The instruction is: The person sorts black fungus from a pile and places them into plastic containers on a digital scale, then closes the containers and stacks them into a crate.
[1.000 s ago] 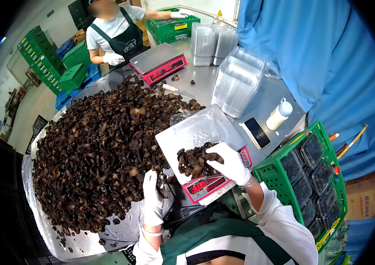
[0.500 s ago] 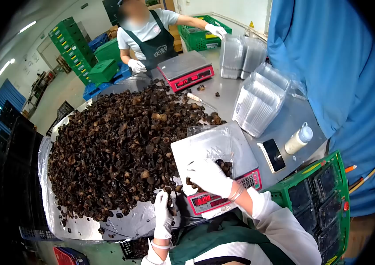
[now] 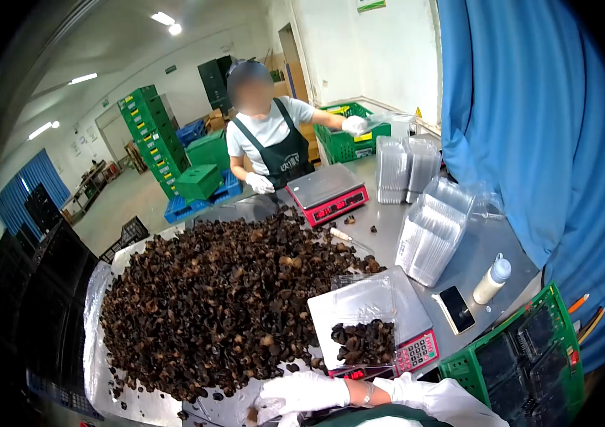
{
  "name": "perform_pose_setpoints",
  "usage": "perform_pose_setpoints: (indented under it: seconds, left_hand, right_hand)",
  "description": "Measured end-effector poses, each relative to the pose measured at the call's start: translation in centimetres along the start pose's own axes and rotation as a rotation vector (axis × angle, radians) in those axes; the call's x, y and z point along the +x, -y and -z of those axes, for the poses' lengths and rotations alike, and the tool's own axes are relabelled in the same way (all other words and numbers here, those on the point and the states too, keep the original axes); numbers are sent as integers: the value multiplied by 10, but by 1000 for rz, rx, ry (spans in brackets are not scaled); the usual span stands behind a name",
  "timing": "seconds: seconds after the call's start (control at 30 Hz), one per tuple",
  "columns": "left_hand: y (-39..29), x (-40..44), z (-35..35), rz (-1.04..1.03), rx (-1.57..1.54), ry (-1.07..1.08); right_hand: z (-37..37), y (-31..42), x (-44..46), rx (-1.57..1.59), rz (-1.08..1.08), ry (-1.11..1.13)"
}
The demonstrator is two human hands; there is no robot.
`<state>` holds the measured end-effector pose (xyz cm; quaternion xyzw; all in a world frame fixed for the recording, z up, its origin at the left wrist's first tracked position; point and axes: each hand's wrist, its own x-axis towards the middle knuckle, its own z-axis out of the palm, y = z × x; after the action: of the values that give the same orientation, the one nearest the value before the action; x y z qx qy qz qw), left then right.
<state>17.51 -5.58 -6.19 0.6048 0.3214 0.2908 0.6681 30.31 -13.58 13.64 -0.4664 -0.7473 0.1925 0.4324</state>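
My right hand (image 3: 309,393), in a white glove, reaches leftward in front of the scale at the near table edge; its fingertips are unclear. Below it at the frame's bottom, white glove fabric (image 3: 268,414) seems to belong to my left hand, mostly hidden. A small brownish bit shows beside them, and I cannot tell which hand touches it. On the red-and-silver scale (image 3: 416,314) lies a clear plastic box (image 3: 324,313) with dark wood ear mushrooms (image 3: 365,343) in its near part. A large mushroom pile (image 3: 224,299) spreads to the left.
Across the table, a co-worker (image 3: 274,135) reaches to a green crate (image 3: 345,146) beside a second scale (image 3: 327,188). Stacked clear boxes (image 3: 434,231), a phone (image 3: 455,309) and a bottle (image 3: 492,281) lie rightward. A green crate (image 3: 487,406) holds packed boxes at the near right.
My right hand has left the box on the scale and moved down and left toward my left hand. The mushrooms in the box are uncovered. The view has tilted up.
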Motion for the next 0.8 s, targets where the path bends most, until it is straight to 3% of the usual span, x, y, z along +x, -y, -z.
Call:
perform_pose_setpoints:
  seconds: [0.1,0.17,0.23,0.27,0.33,0.47,0.7,0.73,0.8]
  left_hand:
    - [-11,4,9,51,35,-1]
    - [-49,-4,15,381,-55,-6]
    - [-57,-7,25,336,-52,-86]
    - [-19,1,47,227,17,-92]
    - [-10,3,55,152,56,-136]
    - [-22,6,53,147,61,-119]
    - [-42,16,45,154,69,-109]
    - [-41,16,46,124,129,-120]
    - [-41,18,47,-140,316,-109]
  right_hand:
    - [33,10,-12,80,-160,4]
    - [62,22,-31,-21,-368,-108]
    - [79,24,-59,-46,-562,-263]
    - [84,21,-74,22,-606,-367]
    - [94,33,-85,398,-697,-636]
    - [98,30,-115,378,-654,-944]
    - [103,45,-128,310,-710,-1108]
    - [102,48,-129,339,-698,-1137]
    - [105,49,-133,241,-725,-1163]
